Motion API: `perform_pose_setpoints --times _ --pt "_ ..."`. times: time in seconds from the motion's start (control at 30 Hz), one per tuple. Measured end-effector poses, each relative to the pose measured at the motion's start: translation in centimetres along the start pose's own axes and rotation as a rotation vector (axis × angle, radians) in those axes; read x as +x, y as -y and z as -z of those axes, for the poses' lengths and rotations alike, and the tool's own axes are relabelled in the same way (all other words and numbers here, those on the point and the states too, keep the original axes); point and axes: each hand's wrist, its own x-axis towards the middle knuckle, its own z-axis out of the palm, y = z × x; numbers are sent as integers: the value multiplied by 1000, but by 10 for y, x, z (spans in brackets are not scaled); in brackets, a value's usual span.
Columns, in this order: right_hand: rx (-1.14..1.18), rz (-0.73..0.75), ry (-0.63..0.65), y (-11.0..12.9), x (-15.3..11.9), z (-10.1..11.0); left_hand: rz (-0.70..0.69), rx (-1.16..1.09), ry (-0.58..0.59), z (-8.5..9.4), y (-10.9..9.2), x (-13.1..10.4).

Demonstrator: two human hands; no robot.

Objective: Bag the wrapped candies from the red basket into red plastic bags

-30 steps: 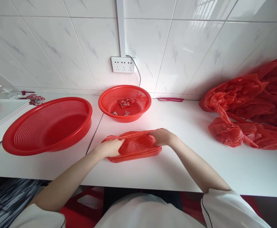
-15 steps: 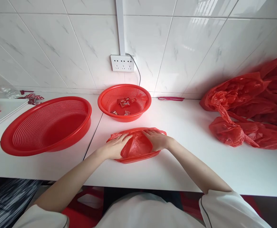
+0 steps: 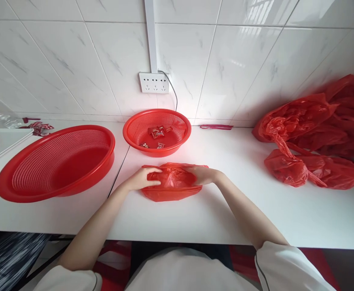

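Observation:
A thin red plastic bag (image 3: 170, 195) lies on the white table with its mouth spread open. At its left side is my left hand (image 3: 140, 178), fingers apart and reaching over the rim into the mouth. My right hand (image 3: 205, 175) is at the right side, its fingers inside the bag and partly hidden by the red film. Just behind the bag stands a round red basket (image 3: 157, 152) with several small red wrapped packets (image 3: 158, 132) on its bottom.
A larger red basket (image 3: 85, 188) stands on the left, beside a white tray (image 3: 7, 147) with red packets. Filled red bags (image 3: 301, 121) are piled at the right by the wall. Dark red strips (image 3: 216, 127) lie along the wall, under a socket panel (image 3: 154, 83).
My left hand has moved back from the middle of the bag to its left edge, fingers more spread. The bag's front side now bulges towards me, and its opening looks narrower.

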Motion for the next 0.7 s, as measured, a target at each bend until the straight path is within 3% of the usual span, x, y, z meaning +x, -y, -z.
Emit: perform_pose_setpoints --times 0.03,0.07,0.13,0.2,0.3,0.43,0.57,0.7 --pt "-15 33 146 2 4 7 23 -93 -99 1 -1 5" --pt "4 76 182 5 7 15 66 -196 -226 2 -2 11" --pt "109 196 48 16 12 30 206 -398 -477 6 -6 26" --pt "197 291 -69 31 12 43 360 -577 -599 11 -8 40" --pt "270 355 -177 55 7 57 435 -853 -519 15 -9 55" --pt "254 396 -212 71 -2 69 266 -1116 -375 12 -3 56" --pt "214 375 -173 63 -7 75 196 -1251 -395 2 4 50" --pt "143 309 -212 47 -8 77 152 -1264 -442 -9 -1 48"
